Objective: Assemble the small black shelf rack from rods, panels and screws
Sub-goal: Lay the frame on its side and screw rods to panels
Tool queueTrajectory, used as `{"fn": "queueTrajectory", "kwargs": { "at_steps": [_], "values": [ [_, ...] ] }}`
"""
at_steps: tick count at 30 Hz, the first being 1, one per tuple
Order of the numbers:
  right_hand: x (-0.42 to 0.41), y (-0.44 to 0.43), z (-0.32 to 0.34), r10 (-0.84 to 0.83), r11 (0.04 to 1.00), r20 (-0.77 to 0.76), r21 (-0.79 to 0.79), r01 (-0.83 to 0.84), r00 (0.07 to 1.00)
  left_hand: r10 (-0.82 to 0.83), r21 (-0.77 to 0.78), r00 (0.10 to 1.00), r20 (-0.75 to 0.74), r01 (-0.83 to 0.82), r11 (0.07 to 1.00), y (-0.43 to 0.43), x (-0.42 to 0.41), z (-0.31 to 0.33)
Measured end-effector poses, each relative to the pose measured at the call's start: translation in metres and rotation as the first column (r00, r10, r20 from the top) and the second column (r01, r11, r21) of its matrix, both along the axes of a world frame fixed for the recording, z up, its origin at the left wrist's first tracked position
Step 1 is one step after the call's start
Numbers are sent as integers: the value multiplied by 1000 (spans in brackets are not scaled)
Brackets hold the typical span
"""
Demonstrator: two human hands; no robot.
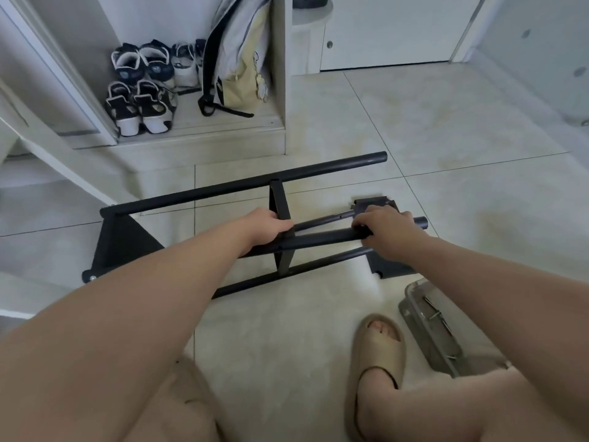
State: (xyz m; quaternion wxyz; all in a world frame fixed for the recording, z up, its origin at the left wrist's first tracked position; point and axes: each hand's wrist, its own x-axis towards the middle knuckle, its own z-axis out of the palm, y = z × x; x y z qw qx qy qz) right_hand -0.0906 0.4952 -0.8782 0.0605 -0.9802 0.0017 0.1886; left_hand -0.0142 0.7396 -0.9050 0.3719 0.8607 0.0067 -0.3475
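— Pale tiled floor (446, 138), shoe cupboard (197, 100) behind. Half-built rack (242, 186) lying sideways there, middle panel (280, 202) standing between rods.
— Left hand (266, 226) curled at that panel; right hand (387, 232) wrapped over the near rod (318, 240) by its free end.
— Likely trouble?
— Unfixed rod ends splaying, missing the loose panel (377, 202) below. Screws away in the clear box (427, 330).

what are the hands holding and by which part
The rack, on its side. The left grip holds it at the middle panel; the right grip curls round a rod near its right end.
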Motion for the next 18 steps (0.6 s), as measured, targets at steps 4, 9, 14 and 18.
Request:
{"fn": "queueTrajectory", "kwargs": {
  "at_steps": [4,9,14,18],
  "values": [
    [4,2,-10,14,1000,-78,-16,-16,997,-14,41,1000,-3,14,999,-2,7,-10],
    [11,3,-19,15,1000,-152,13,-13,988,39,2,997,-70,-39,999,2,16,-19],
    [12,-2,-26,29,998,-203,55,-18,979,105,-96,977,-186,-124,988,3,18,-25],
    [13,-9,-25,31,998,-193,67,-18,981,110,-142,973,-203,-140,980,3,20,-26]
  ]
}}
